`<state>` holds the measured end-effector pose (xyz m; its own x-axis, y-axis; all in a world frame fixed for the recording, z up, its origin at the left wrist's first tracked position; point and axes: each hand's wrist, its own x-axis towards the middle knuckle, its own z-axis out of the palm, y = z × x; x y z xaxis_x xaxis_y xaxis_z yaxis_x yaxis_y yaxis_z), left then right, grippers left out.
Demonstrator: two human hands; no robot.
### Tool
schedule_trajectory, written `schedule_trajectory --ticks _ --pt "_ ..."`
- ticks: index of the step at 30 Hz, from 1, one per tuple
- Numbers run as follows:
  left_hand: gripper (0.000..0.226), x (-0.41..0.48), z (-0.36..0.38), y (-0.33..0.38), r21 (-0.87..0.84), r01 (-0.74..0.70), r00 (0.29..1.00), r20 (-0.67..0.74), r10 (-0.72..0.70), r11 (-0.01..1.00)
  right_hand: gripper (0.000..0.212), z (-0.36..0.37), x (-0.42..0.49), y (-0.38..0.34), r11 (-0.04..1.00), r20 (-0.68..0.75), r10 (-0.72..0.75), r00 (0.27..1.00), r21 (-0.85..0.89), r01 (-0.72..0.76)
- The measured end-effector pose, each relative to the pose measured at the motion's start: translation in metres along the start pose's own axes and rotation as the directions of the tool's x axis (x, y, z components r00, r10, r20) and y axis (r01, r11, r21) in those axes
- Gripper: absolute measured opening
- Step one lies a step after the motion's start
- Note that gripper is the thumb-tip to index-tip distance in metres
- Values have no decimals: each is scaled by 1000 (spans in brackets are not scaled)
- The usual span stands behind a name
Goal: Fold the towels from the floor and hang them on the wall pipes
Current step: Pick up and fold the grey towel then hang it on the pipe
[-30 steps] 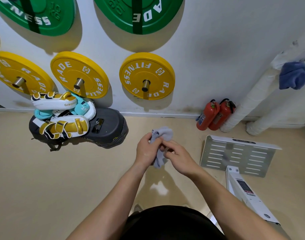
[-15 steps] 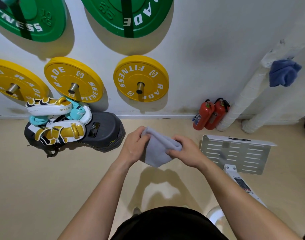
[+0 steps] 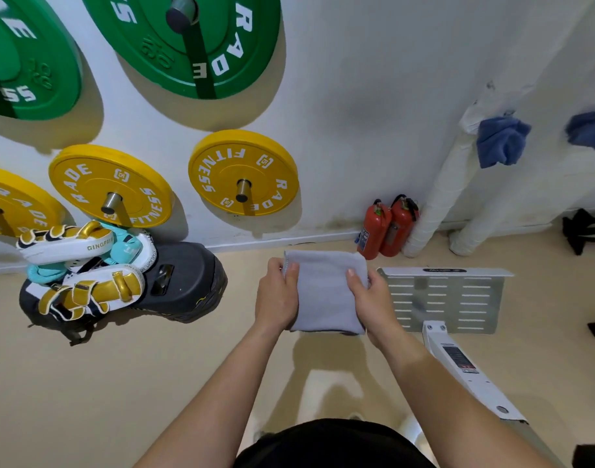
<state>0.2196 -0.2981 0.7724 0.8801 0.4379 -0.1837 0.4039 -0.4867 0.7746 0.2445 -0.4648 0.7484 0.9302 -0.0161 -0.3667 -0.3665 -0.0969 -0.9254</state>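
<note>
- Towel (image 3: 326,292), grey, is at the centre of the frame, stretched flat between both hands above the beige floor (image 3: 120,383), well apart from the pipes.
- Left hand (image 3: 277,298) pinches its left edge, thumb on top; right hand (image 3: 374,298) grips the right edge likewise.
- To fold well, match the corners before creasing and hold even tension (slack would likely skew the edge), then bring 1 side over.
- It looks soft, matte and roughly square; 1 blue towel (image 3: 500,141) hangs on the white pipe (image 3: 438,197) at upper right.
</note>
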Motion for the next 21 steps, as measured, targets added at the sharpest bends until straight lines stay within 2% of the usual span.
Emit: schedule_trajectory --ticks 2,5,12,17,21 --pt "28 3 19 19 26 -8 1000 17 8 1000 22 -16 11 -13 998 -125 -40 991 -53 33" --pt "29 9 48 56 -10 -35 999 23 35 999 33 -50 26 -38 973 -212 -168 963 -190 128" --pt "30 54 92 165 -120 -177 983 30 182 977 43 -140 97 -112 843 -131 -312 941 -494 211" --pt "23 108 103 266 -146 -289 954 38 298 946 43 -189 149 -194 828 -82 -334 939 -501 251" --pt "20 153 113 349 -183 -431 894 50 446 884 40 -229 188 -264 797 -162 -423 891 -535 281"
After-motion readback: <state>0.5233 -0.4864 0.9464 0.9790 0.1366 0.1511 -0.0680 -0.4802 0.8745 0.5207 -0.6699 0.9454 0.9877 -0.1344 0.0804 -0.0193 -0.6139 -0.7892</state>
